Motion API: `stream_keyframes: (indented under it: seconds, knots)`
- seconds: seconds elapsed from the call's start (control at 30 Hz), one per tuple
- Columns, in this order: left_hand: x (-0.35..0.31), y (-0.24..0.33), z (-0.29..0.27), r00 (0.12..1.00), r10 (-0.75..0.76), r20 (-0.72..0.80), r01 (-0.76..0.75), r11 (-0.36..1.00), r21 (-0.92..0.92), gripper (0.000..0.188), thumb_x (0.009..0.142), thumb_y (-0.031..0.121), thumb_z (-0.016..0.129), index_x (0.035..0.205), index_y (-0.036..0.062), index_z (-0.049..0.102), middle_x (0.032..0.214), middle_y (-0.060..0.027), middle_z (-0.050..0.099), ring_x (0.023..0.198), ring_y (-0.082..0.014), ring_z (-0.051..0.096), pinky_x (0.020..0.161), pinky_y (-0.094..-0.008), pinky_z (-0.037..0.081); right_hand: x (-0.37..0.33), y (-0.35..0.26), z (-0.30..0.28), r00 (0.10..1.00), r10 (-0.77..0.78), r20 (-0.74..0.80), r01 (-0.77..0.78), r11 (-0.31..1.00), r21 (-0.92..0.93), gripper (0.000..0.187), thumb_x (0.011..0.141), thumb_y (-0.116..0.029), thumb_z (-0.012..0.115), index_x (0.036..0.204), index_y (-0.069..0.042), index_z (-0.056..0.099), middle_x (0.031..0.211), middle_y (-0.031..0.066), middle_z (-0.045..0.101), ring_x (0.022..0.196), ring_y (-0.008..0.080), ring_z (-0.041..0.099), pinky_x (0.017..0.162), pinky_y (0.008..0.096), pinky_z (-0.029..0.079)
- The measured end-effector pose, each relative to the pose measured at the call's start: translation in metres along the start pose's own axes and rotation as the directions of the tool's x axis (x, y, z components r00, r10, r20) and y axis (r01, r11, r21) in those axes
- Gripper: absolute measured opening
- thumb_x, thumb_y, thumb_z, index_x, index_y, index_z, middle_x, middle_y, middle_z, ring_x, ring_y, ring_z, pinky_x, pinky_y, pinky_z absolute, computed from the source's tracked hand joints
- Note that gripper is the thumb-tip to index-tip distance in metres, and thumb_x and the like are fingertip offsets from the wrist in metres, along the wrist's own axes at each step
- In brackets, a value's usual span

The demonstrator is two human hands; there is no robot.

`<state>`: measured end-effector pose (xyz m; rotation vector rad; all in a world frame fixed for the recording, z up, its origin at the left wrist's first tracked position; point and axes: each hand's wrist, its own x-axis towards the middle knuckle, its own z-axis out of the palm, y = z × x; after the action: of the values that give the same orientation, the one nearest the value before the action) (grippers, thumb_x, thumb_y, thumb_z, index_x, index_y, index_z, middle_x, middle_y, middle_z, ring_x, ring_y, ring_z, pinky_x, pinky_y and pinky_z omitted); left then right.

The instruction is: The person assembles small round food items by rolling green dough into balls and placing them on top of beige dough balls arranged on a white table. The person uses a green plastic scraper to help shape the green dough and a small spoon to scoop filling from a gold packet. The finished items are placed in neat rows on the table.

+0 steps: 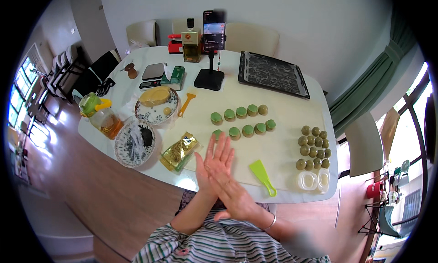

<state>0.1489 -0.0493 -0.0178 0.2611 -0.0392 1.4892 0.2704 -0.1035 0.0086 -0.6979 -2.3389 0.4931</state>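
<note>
Near the table's front edge, my left hand (221, 154) is palm up with its fingers stretched out. My right hand (236, 194) lies flat across that palm, fingers straight; whether anything sits between the palms is hidden. Just beyond my left fingertips, two rows of dough balls (247, 131) stand on a cream mat (205, 115), most topped with a green dough piece. A plain ball (263, 110) ends the back row at the right. Beside my hands lie a green plastic scraper (260, 170) and a gold-and-green packet (180, 152).
Olive-brown balls (313, 141) cluster at right behind clear plastic containers (307, 180). A black baking tray (273, 74) lies far right. At left are a plate with yellow dough (155, 97), a bowl (121, 156), a jug (100, 121) and an orange spatula (186, 105). A phone (214, 30) stands behind.
</note>
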Motion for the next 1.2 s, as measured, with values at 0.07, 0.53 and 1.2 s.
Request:
stream_keyframes:
  seconds: [0.07,0.53,1.2]
  knots:
    - [0.001,-0.002,-0.004,0.999,0.004,0.038,0.004,0.982,-0.189,0.076,0.103,0.061,0.028,0.16,0.0131,0.014,0.167,-0.0121,0.015,0.154,-0.0266,0.012,0.126,-0.0445,0.009,0.005,0.0,-0.002,0.996,-0.081,0.041,0.08,0.997,0.021,0.108,0.08,-0.076,0.048,0.143,0.013,0.04,0.151,0.0297,0.037,0.141,0.0463,0.036,0.115,0.0517,0.032]
    - [-0.002,-0.009,0.01,0.988,-0.148,0.049,0.154,0.975,-0.161,0.092,0.097,0.069,0.034,0.16,0.0057,0.011,0.168,-0.0086,0.01,0.155,-0.024,0.008,0.125,-0.0486,0.008,0.007,0.012,-0.024,1.0,-0.022,-0.011,0.021,0.999,-0.027,0.1,0.081,-0.077,0.046,0.133,0.009,0.054,0.141,0.0263,0.051,0.134,0.0414,0.048,0.113,0.0554,0.036]
    - [-0.012,-0.02,0.004,0.997,-0.075,-0.003,0.074,0.995,-0.069,0.095,0.097,0.071,0.033,0.16,0.0041,0.006,0.168,-0.0098,0.006,0.155,-0.0244,0.003,0.125,-0.0443,0.008,0.0,0.019,-0.011,0.99,0.129,-0.053,-0.128,0.992,0.009,0.108,0.085,-0.08,0.035,0.148,0.008,0.037,0.153,0.0263,0.039,0.146,0.0427,0.03,0.12,0.0572,0.017]
